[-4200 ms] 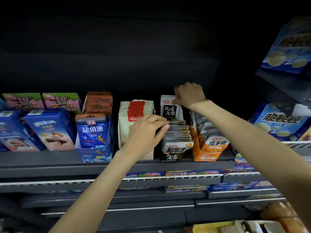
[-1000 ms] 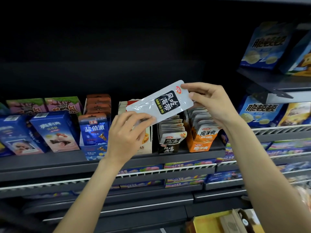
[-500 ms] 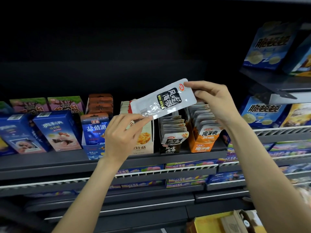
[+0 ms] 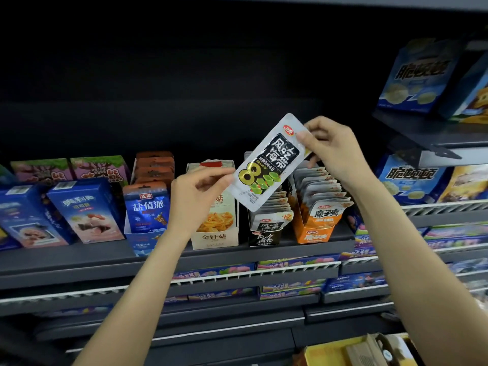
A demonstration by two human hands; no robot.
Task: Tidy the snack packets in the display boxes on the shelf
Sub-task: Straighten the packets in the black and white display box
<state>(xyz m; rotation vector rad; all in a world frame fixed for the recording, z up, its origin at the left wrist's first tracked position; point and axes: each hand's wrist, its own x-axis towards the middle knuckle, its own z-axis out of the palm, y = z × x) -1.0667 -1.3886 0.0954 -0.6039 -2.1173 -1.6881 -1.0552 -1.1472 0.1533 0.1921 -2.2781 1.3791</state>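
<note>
Tilting up toward the right, a silver and black snack packet (image 4: 266, 162) is held in the air in front of the shelf (image 4: 105, 256), above the row of display boxes. The right hand (image 4: 334, 149) pinches its upper right corner between thumb and fingers, and the left hand (image 4: 196, 196) pinches its lower left edge with thumb and fingertips, so the packet is stretched between both hands with its printed face toward the camera. Just under it stands the black display box (image 4: 265, 233) with the same print, which holds a leaning stack of the same packets and sits at the near edge of the shelf. To the right of this box, touching it, is an orange display box (image 4: 315, 231) full of orange and white packets that lean toward the near side. To the left stands a cream display box (image 4: 215, 233) with a picture of yellow strips, partly covered by the left hand. Further left is a blue display box (image 4: 146, 217) with brown packets standing behind it, then two blue cartons (image 4: 84, 212) and, far behind them, purple and green boxes (image 4: 71, 167). On the right side, a higher shelf and a wire rack carry blue biscuit boxes (image 4: 412, 178). Below the shelf, rows of colourful flat packs (image 4: 295, 261) lie behind white wire fronts.
</note>
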